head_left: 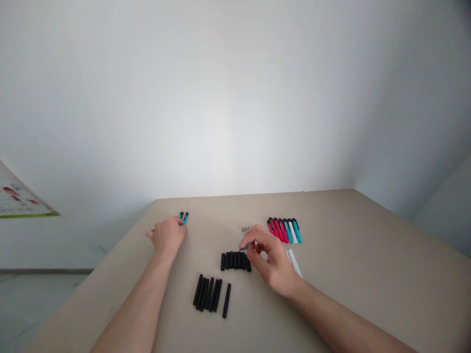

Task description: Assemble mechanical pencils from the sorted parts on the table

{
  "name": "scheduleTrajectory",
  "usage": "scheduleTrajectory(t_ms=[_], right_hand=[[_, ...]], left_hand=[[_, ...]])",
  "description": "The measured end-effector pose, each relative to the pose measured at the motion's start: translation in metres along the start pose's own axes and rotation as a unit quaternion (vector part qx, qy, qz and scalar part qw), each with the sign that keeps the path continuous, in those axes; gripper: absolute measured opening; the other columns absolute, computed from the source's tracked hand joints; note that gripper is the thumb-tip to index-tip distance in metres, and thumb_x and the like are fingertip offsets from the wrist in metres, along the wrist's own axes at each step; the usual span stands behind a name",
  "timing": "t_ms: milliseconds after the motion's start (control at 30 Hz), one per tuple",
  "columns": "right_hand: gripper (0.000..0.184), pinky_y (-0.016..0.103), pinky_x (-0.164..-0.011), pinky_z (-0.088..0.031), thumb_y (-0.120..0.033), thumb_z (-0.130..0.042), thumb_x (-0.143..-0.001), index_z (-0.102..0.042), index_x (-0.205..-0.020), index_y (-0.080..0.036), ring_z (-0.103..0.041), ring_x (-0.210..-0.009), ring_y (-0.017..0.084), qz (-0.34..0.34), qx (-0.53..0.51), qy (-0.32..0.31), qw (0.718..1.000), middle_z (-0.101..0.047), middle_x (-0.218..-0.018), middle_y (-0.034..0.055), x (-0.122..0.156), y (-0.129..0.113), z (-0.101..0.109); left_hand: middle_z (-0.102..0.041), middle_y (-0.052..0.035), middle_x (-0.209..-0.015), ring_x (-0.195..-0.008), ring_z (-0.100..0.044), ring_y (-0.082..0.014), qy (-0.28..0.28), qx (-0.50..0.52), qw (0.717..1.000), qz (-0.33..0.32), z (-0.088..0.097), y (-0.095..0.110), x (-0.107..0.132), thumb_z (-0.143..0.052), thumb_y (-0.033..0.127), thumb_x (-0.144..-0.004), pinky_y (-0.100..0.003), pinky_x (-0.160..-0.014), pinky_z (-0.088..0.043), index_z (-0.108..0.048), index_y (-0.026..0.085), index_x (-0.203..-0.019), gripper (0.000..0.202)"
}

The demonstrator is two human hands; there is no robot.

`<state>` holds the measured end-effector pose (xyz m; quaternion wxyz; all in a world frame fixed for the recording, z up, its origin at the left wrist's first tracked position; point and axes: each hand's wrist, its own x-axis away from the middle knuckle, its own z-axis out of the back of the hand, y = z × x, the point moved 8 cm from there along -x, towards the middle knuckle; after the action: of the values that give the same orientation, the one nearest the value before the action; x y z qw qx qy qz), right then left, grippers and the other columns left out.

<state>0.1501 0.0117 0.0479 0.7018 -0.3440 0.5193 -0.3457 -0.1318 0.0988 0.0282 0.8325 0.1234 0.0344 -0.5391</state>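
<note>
My left hand [168,236] is at the far left of the table, its fingers closed at a short blue pen barrel with a black clip [181,215]. A second blue barrel [186,218] lies right beside it. The fingertips are partly hidden behind the hand. My right hand [270,257] hovers over the middle, thumb and index finger curved with a small gap between the tips. Just under those tips are small grey springs [245,229] and the right end of a row of short black tubes [231,261]. Nothing is clearly held there.
Several longer black tubes [206,294] lie closer to me, with a single one [226,301] set apart. Pink, blue and white pen barrels [284,230] form a row at the right. Thin white sticks [293,262] lie partly behind my right hand. A wall stands behind the table [360,274].
</note>
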Motion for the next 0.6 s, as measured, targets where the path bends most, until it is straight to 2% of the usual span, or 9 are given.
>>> scheduleTrajectory(t_ms=[200,333,467,600], right_hand=[[0.019,0.025,-0.054,-0.036,-0.007,-0.051,-0.073,-0.063,-0.080,-0.020,-0.049,-0.069,0.015,0.001,0.001,-0.002,1.000,-0.055,-0.081,0.0037,-0.0010,-0.0031,0.0002],[0.020,0.026,-0.054,-0.035,-0.006,-0.050,-0.072,-0.063,-0.079,-0.019,-0.048,-0.067,0.015,0.003,0.009,-0.005,1.000,-0.055,-0.078,0.0032,-0.0023,-0.0038,-0.0003],[0.019,0.026,-0.054,-0.035,-0.006,-0.049,-0.073,-0.063,-0.077,-0.019,-0.048,-0.066,0.015,0.003,0.016,-0.009,1.000,-0.056,-0.076,0.0034,-0.0026,-0.0032,-0.0011],[0.018,0.026,-0.054,-0.036,-0.007,-0.049,-0.074,-0.063,-0.076,-0.019,-0.050,-0.066,0.016,0.008,0.020,-0.016,1.000,-0.058,-0.076,0.0040,-0.0016,-0.0028,-0.0019]], left_hand=[[-0.072,-0.0139,-0.092,-0.095,-0.061,-0.0373,0.004,-0.004,1.000,-0.004,0.0023,0.0023,0.0009,-0.053,0.033,-0.077,-0.052,-0.083,-0.036,-0.073,0.025,-0.095,0.027],[-0.072,-0.0128,-0.095,-0.097,-0.060,-0.0367,-0.006,-0.011,1.000,-0.010,0.0038,0.0050,0.0028,-0.054,0.029,-0.077,-0.051,-0.084,-0.036,-0.073,0.026,-0.096,0.027],[-0.071,-0.0145,-0.093,-0.097,-0.059,-0.0382,0.011,-0.007,1.000,0.002,0.0076,0.0011,0.0015,-0.051,0.039,-0.081,-0.052,-0.082,-0.036,-0.073,0.025,-0.093,0.029],[-0.069,-0.0148,-0.098,-0.097,-0.058,-0.0377,0.021,-0.017,1.000,0.010,0.0080,-0.0045,-0.0002,-0.047,0.026,-0.082,-0.052,-0.080,-0.038,-0.073,0.024,-0.091,0.028]])
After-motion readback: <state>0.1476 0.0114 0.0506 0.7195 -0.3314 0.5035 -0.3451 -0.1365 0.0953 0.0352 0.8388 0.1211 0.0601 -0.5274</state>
